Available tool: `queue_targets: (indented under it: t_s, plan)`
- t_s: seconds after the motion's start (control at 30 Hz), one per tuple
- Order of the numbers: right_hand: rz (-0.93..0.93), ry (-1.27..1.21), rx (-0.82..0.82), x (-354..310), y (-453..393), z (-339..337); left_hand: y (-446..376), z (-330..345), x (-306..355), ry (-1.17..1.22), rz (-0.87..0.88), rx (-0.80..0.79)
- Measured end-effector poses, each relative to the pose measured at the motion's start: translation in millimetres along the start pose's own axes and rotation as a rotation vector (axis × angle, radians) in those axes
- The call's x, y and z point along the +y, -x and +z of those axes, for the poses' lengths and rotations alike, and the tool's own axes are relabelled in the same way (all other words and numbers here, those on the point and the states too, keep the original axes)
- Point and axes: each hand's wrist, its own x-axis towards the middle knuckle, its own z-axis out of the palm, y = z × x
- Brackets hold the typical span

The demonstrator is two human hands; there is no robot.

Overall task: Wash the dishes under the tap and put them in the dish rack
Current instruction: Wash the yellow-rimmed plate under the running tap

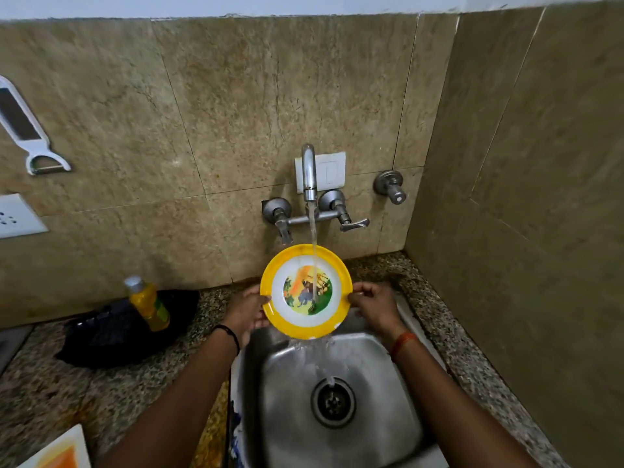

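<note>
A round plate (290, 319) with a yellow rim, white band and a cartoon picture in the middle is held tilted toward me over the steel sink (381, 400). My left hand (244, 310) grips its left edge and my right hand (374, 304) pinches its right edge. Water runs from the wall tap (309, 172) onto the plate's centre, spills off its lower rim and falls toward the drain (333, 402).
A black dish rack (111, 332) lies on the granite counter to the left, with a bottle of yellow liquid (148, 304) standing in front of it. Another plate's corner (57, 450) shows at bottom left. Tiled walls close the back and right.
</note>
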Motion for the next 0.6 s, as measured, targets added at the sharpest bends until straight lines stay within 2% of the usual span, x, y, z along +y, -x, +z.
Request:
queue_targets:
  t_s: [0.1,0.2,0.3,0.5,0.6]
  plan:
    - [-0.112,0.074,0.030,-13,-5,-2,1,7,-14,-0.019,-0.125,-0.017]
    - [-0.121,0.150,0.045,-18,-8,-7,2,13,-19,-0.063,-0.178,-0.065]
    - [-0.074,0.182,0.013,-17,-9,-13,0,14,-10,-0.054,-0.156,-0.065]
    - [0.010,0.182,-0.003,-6,-8,-15,-7,11,5,-0.082,-0.002,-0.022]
    - [-0.034,0.141,0.046,-2,-7,-15,-8,9,0,-0.010,-0.119,-0.086]
